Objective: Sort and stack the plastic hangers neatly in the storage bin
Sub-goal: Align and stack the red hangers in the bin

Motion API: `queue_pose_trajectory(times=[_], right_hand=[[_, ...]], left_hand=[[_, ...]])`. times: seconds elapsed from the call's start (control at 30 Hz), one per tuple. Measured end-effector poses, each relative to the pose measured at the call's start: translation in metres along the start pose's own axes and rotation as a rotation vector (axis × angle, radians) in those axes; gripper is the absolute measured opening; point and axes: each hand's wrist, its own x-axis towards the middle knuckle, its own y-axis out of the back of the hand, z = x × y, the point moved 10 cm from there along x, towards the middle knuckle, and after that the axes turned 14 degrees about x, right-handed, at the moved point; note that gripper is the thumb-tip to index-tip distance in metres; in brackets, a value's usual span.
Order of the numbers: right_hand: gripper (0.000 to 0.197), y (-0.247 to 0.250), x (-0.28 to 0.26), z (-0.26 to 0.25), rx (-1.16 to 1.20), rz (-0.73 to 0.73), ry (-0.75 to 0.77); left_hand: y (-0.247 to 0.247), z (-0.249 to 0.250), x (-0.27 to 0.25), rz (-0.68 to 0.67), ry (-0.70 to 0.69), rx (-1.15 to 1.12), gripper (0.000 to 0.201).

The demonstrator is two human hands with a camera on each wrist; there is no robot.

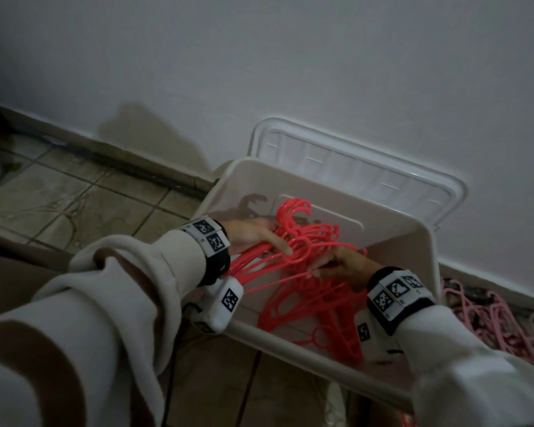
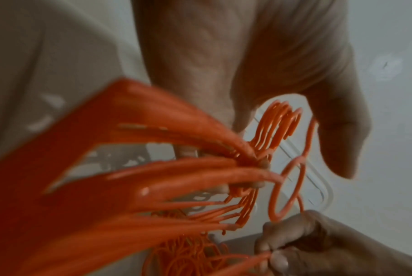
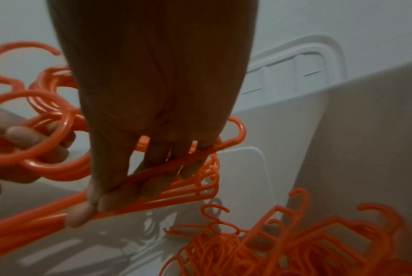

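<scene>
- Bundle of coral-red plastic hangers (image 1: 293,241): held above the bin interior, hooks stacked together and pointing toward the far wall; arms fan out toward the viewer.
- Left hand (image 1: 253,234): fingers curled round the bundle's necks just below the hooks; in the left wrist view the same hand (image 2: 223,61) shows its thumb apart from the hooks (image 2: 278,119).
- Right hand (image 1: 344,265): thumb and fingertips pinch a thin hanger arm on the bundle's right side; right wrist view confirms the pinch, w/ fingers (image 3: 153,188) wrapped over the bar.
- Loose pile of coral-red hangers (image 1: 327,306): lies on the bin floor, near-right part, tangled, hooks in mixed directions; seen also in the right wrist view (image 3: 294,246).
- White rectangular plastic storage bin (image 1: 392,238): open, on the tiled floor (image 1: 84,195) beside the wall.
- White ribbed bin lid (image 1: 352,158): leans vs. the white wall (image 1: 290,57) behind the bin.
- Pale pink plastic hangers (image 1: 487,318): heap on the floor, right of the bin, outside it.
- Cream sleeves (image 1: 111,303) and marker-tagged wrist bands (image 1: 208,235) on both arms.
</scene>
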Motion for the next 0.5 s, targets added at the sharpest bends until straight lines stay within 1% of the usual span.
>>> queue_pose_trajectory(times=[0.03, 0.07, 0.1, 0.17, 0.2, 0.3, 0.37, 0.47, 0.5], right_hand=[[0.020, 0.003, 0.001, 0.002, -0.004, 0.013, -0.001], [0.020, 0.004, 0.002, 0.004, 0.003, 0.016, -0.003], [0.020, 0.004, 0.003, 0.006, -0.003, 0.012, -0.010], [0.019, 0.003, 0.004, 0.008, -0.040, 0.005, -0.019], [0.018, 0.004, 0.006, 0.009, -0.073, 0.013, -0.009], [0.023, 0.017, 0.008, 0.008, -0.202, 0.099, 0.027], [0.028, 0.028, 0.008, 0.009, -0.177, 0.158, 0.032], [0.021, 0.045, 0.002, 0.012, -0.058, 0.226, 0.010], [0.019, 0.050, 0.000, 0.014, -0.085, 0.247, -0.013]], left_hand=[[0.001, -0.001, 0.001, 0.016, 0.000, 0.027, 0.021], [0.001, -0.002, 0.004, 0.034, 0.005, 0.062, 0.029], [0.002, -0.003, 0.006, 0.053, 0.009, 0.076, 0.030], [0.003, -0.001, 0.009, 0.090, -0.006, 0.081, 0.012], [0.006, 0.000, 0.012, 0.116, -0.014, 0.098, 0.012], [0.012, 0.007, 0.015, 0.161, -0.048, 0.146, 0.028], [0.016, 0.008, 0.017, 0.180, -0.061, 0.156, 0.035], [0.025, 0.007, 0.019, 0.241, -0.088, 0.127, 0.038], [0.030, 0.006, 0.019, 0.277, -0.095, 0.102, 0.038]])
